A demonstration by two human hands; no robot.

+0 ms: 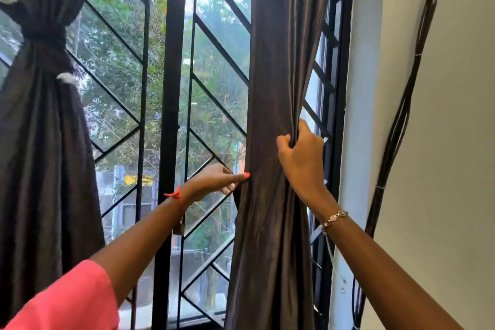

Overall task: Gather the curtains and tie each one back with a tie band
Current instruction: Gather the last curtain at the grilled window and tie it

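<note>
The person is standing at the window and holding the dark right curtain (270, 75) with both hands. The right hand (301, 161) is squeezing a bunch of folds at the curtain's right edge, its fingers (284, 143) curled tight round the cloth, and the left hand (214, 181) is pinching the curtain's left edge between its thumb and fingers. The left curtain (40, 155) is hanging at the other side of the black window bars (171, 75), pulled in at the middle by a dark tie band (44, 39), and thin dark cables (399, 120) are running down the white wall near the right arm.
</note>
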